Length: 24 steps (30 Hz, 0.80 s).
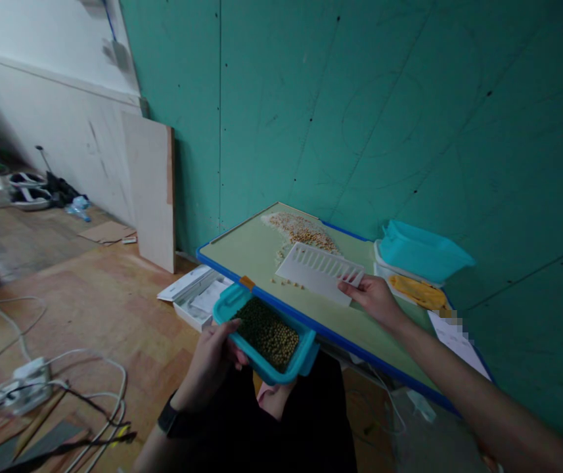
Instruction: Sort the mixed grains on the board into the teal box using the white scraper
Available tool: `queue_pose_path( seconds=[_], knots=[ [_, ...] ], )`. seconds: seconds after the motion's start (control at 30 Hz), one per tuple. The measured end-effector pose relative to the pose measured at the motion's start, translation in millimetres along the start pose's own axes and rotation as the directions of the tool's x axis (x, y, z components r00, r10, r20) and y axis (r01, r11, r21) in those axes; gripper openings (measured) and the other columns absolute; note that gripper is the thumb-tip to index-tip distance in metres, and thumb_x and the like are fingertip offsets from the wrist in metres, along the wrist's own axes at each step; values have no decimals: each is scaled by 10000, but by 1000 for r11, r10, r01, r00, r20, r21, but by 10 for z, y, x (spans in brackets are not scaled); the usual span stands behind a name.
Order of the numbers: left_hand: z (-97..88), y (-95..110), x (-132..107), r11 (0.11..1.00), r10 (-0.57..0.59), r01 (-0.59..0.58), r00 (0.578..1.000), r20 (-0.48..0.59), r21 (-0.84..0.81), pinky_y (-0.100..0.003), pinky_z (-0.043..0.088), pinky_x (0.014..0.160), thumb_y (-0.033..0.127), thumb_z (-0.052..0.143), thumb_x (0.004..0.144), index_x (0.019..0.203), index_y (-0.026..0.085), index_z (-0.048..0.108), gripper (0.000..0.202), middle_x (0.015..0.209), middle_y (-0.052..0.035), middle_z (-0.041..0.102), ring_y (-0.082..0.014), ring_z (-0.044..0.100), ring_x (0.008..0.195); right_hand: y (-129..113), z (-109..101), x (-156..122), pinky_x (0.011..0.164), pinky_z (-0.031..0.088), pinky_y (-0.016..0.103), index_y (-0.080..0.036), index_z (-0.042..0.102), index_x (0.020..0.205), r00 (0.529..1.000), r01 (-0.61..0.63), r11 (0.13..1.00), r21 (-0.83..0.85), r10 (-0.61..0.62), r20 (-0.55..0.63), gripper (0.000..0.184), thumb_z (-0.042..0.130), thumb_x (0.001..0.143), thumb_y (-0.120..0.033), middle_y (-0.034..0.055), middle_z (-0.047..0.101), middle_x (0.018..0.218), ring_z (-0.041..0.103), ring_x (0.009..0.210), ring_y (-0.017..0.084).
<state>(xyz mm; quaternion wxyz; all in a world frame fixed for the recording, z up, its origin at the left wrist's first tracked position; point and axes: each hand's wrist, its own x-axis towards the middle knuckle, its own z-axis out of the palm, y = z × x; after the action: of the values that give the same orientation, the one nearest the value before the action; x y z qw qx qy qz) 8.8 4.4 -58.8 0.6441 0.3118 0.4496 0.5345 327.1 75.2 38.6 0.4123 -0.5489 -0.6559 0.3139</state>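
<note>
My left hand (219,345) grips the near-left rim of a teal plastic container (267,372) below the table's front edge. Dark green beans (251,322) and yellowish beans (281,343) lie inside it. Between thumb and fingers of my right hand (370,297) is a white slotted plastic plate (313,279), tilted over the tabletop. Behind the plate spreads a pile of mixed pale grains and yellow beans (303,231). A few loose beans (287,283) are scattered by the table's front edge.
The blue-edged table (242,249) stands against a green wall. At its right are a turquoise bin (422,253), a yellow cloth (416,291) and a paper sheet (458,345). An open white box (197,299) sits on the floor; cables and a power strip (27,384) lie left.
</note>
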Motion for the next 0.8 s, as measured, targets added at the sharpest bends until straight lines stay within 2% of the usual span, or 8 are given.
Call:
queue_pose_path(
  seconds=[0.1,0.27,0.47,0.67,0.8],
  knots=[
    [-1,-45,22,1000,-8,8,1000,-23,18,-226,400,322,483,715,701,324,214,621,472,341,-71,605,-117,485,265,29,-91,-141,896,615,496,-189,847,864,999,10,999,-44,-12,-50,565,818,671,-719,116,830,959,784,929,352],
    [44,-2,-6,1000,8,-7,999,-32,30,-229,421,340,461,715,720,333,216,622,467,344,-66,599,-116,489,281,-7,-115,-283,843,635,492,-216,850,865,995,74,992,-102,-80,-53,474,786,738,-668,100,833,930,795,903,354],
    [51,17,-48,999,16,-15,999,-35,37,-229,429,335,443,692,749,340,213,629,473,340,-72,587,-131,518,294,-91,39,-432,832,649,463,-226,852,880,985,128,983,-128,-141,-102,382,757,805,-589,87,834,919,802,896,344],
    [46,-6,-53,1000,-1,2,999,-55,8,-229,419,325,427,681,766,352,204,634,472,360,-79,611,-122,493,276,-223,239,-771,694,644,355,-263,856,947,971,213,941,-264,-234,-53,227,697,914,-423,68,835,953,809,839,306],
    [90,60,-80,1000,-21,21,998,-59,2,-226,403,321,424,704,726,342,196,630,453,348,-83,599,-120,491,274,-297,367,-844,702,633,332,-265,852,982,959,262,926,-274,-280,-30,220,688,940,-405,67,836,951,811,825,287]
  ],
)
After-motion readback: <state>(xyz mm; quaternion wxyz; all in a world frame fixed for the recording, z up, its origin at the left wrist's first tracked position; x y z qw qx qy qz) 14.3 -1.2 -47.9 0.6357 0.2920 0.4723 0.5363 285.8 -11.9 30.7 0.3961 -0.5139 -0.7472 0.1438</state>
